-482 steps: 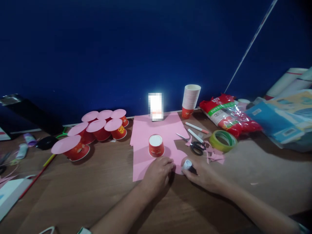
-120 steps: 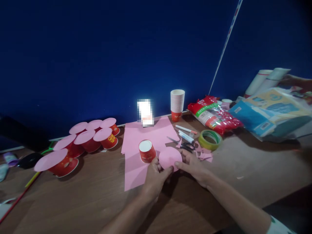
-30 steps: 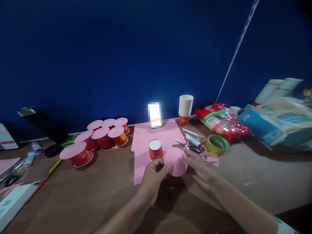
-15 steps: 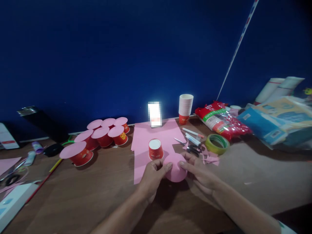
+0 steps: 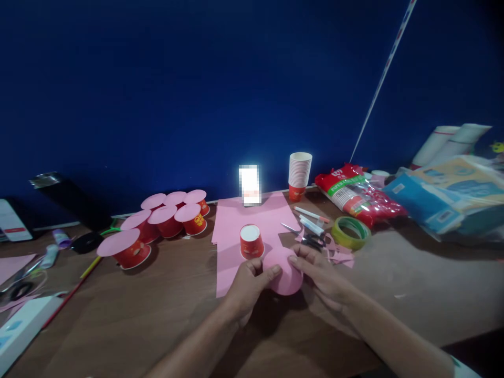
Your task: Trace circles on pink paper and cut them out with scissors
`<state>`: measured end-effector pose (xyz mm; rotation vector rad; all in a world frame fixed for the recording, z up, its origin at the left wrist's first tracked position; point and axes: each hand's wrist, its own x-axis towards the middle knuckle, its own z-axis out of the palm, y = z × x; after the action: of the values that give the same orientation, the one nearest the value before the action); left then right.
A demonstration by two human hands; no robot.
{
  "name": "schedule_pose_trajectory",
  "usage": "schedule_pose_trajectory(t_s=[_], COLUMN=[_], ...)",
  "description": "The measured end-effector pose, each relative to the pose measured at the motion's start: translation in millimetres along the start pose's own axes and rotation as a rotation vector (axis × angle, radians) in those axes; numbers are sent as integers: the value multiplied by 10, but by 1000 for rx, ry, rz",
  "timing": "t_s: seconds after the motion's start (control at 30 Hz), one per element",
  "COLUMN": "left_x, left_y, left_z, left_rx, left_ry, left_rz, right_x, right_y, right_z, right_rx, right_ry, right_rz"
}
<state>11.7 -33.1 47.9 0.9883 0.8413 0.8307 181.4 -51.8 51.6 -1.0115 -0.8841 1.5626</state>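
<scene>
Left hand [image 5: 249,284] and right hand [image 5: 323,276] pinch the pink disc [image 5: 286,279] over the bench [image 5: 177,304], just beside the upturned cup [image 5: 252,245]. Too firm a pinch could crease it; a stray knuckle could tip the cup. The disc's underside is hidden, and pixelation masks the white block [image 5: 250,186].

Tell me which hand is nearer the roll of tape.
Right. The right hand is left of the roll of tape, closer to the camera; the left hand is farther left, across the pink disc both hold.
</scene>
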Motion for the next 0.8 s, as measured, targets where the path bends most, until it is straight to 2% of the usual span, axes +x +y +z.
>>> schedule_pose_trajectory(t_s=[0.3,0.4,0.5,0.63,0.7,0.8], left_x=[-90,-98,-31,177,303,466], left_y=[31,73,174,355,430,481], left_z=[-77,-116,-155,-246,-314,-424], left_rx=[-57,-67,-26,-9,-23,42], left_ry=[16,65,175,270,331,388], left_rz=[1,45,87,236,347,426], right_x=[27,59,179,461,623,835], right_y=[61,34,-48,-190,-232,-230], right_z=[72,104,114,165,217,293], right_rx=[97,5,-177,-331,-323,-293], right_ry=[48,38,31,3,24,29], right_rz=[43,24,-49,-188,-251,-301])
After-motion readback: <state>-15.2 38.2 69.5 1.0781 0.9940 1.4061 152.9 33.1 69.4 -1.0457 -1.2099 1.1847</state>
